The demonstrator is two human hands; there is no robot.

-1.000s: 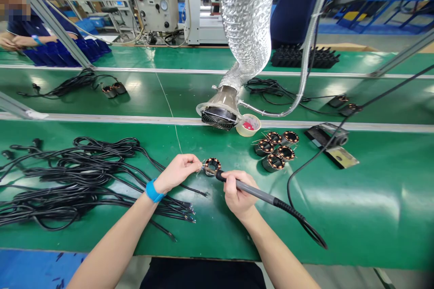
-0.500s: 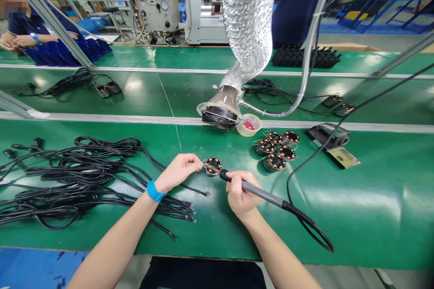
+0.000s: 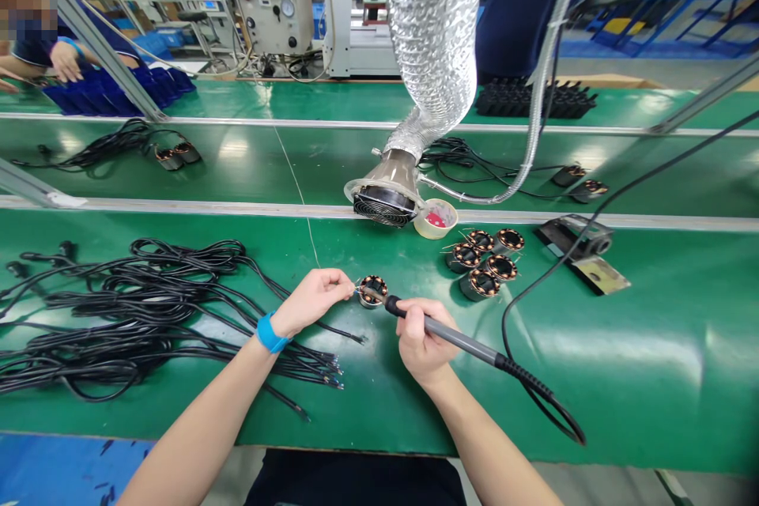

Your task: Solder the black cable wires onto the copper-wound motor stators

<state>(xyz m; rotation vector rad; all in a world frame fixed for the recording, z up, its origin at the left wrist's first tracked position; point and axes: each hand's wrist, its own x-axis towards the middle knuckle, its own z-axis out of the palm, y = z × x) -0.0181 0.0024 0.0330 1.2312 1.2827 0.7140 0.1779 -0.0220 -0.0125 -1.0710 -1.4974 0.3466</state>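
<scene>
A round motor stator with a ring of copper windings rests on the green bench between my hands. My left hand pinches a thin wire at the stator's left side; the wire's end is too small to make out. My right hand is wrapped round the grey handle of a soldering iron, whose tip reaches over the stator. Several similar stators stand together to the right. Black cables with stripped ends lie at the left.
A fume hose hangs above a fan. Beside it are a roll of tape and a metal iron stand. The iron's cord crosses the right side. Other people stand beyond the moving-line strip.
The cables and stators on the far strip have shifted slightly left. At the far left, a person's hand has moved onto the blue parts. My hands have hardly moved.
</scene>
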